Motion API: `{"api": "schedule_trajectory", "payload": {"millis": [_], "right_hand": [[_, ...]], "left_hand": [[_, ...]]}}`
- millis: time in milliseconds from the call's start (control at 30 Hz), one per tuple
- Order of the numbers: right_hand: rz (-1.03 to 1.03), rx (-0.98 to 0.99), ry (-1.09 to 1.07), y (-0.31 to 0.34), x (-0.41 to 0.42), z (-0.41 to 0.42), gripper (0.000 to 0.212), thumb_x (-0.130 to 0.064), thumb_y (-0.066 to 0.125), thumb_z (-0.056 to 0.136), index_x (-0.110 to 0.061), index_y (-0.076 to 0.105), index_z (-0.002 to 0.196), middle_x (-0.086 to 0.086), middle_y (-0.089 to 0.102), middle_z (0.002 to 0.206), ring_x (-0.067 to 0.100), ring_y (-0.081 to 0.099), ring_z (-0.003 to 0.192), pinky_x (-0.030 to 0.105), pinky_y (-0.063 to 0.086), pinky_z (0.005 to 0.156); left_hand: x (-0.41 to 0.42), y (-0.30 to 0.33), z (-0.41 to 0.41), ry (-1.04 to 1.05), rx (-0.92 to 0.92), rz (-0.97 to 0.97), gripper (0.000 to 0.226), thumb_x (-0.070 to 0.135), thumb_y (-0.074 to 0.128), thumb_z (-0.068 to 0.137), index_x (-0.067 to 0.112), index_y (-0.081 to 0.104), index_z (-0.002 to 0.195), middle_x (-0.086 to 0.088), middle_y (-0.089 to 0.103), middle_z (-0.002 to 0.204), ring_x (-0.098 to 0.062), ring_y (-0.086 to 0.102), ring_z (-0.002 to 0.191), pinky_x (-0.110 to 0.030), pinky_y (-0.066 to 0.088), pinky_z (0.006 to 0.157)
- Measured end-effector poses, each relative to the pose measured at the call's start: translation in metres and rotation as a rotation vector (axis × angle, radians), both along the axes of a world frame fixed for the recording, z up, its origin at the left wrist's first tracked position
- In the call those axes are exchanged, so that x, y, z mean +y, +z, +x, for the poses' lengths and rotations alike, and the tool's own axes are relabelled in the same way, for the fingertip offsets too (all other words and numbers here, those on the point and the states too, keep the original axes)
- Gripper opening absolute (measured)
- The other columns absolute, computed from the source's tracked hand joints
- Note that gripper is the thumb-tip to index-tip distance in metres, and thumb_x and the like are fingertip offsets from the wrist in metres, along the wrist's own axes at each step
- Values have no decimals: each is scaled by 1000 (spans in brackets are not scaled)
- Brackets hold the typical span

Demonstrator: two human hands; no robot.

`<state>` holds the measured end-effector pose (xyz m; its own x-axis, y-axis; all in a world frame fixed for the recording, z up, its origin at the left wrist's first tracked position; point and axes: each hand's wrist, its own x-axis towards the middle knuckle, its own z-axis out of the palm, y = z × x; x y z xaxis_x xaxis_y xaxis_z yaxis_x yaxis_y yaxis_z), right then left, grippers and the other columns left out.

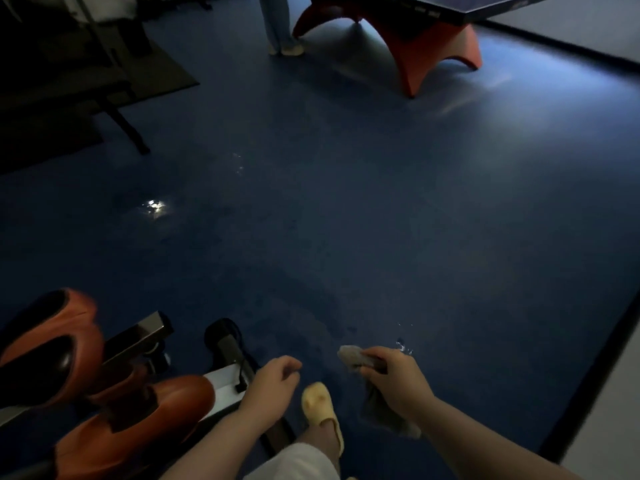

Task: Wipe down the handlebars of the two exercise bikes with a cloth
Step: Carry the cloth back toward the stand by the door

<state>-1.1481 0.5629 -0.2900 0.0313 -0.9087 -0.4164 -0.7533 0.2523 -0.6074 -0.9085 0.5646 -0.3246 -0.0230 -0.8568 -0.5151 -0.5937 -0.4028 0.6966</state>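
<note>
Cloth bunched in right hand, fingers closed around it, tail hanging below. Left hand loosely curled, holding nothing. Orange-shrouded exercise machine low at left; handlebars not in view. Dim lighting. Probable hazards: tripping on base rail beside slippered foot; slipping on glossy floor; dangling cloth snagging.

We counted two hands: left hand, right hand. One cloth sat between the right fingers; one yellow slipper lay below the left fingertips; one orange-legged table stood far beyond.
</note>
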Motion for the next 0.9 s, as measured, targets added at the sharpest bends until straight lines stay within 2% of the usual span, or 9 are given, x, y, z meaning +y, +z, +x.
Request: {"api": "schedule_trajectory", "payload": {"millis": [133,233,433,600,733,900], "right_hand": [[15,-9,96,-4,-65,7,26,-36,64,86,-35,62,112,-14,64,107,2,54,91,19,41,78],[39,28,160,1,-119,11,24,-33,63,86,-36,63,110,-16,65,105,4,57,94,21,44,80],[-30,-2,249,12,-219,35,22,-36,66,84,-34,66,106,-18,61,94,2,55,88,20,42,79],[9,-14,328,11,-280,55,23,-31,64,87,-33,64,110,-14,65,105,3,55,91,19,42,81],[57,-7,431,5,-337,70,23,-36,64,87,-33,65,110,-15,65,105,6,59,97,21,45,81],[31,13,630,6,-426,86,28,-31,63,87,-31,63,115,-11,63,112,8,57,100,23,45,85]], "left_hand": [[-54,-5,0,55,13,-18,21,18,53,93,24,61,112,4,62,117,-11,58,107,-26,47,93],[-97,-2,6,119,14,-30,21,18,53,93,24,61,112,5,62,117,-10,58,106,-27,48,93],[-177,9,31,183,-29,-71,21,20,53,94,23,63,112,7,61,115,-10,58,106,-30,47,95],[-214,13,38,271,-13,-74,18,20,54,93,25,63,107,9,62,111,-6,58,102,-25,47,93],[-242,2,44,381,-7,-39,19,16,55,92,21,64,108,6,64,112,-7,59,102,-21,45,92],[-295,-5,50,560,12,-21,17,16,54,92,22,63,105,4,65,109,-9,60,102,-27,47,94]]}}
